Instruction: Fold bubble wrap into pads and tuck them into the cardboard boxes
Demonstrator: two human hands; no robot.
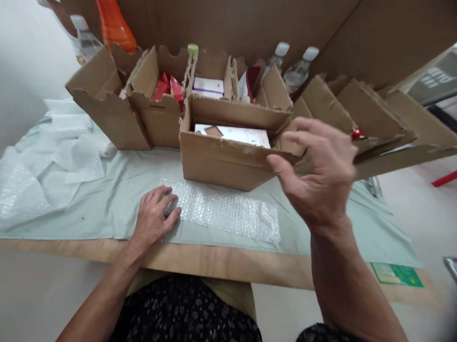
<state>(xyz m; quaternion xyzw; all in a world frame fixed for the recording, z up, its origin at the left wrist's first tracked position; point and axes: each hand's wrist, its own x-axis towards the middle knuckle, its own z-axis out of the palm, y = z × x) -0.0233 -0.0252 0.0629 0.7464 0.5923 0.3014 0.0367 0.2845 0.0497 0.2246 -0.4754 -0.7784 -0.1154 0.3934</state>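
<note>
Cloth (144, 171) covers the mid-frame table (216, 259), floor (434, 233) lower right; left hand (154, 213), loosely spread, touches bubble wrap (230, 214); right hand (324, 171) gapes by a carton (221, 163).

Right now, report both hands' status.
Left hand on clear bubble wrap strip, left end. Right hand at open brown cardboard box, contact unclear. Box stands just beyond strip.

Left hand (155, 213): palm down, fingers loosely bent, thumb apart
Left forearm (103, 287): bare, slanting inward
Right hand (324, 168): farther forward, thumb spread from curled fingers
Right forearm (347, 279): bare, angled inward
</note>
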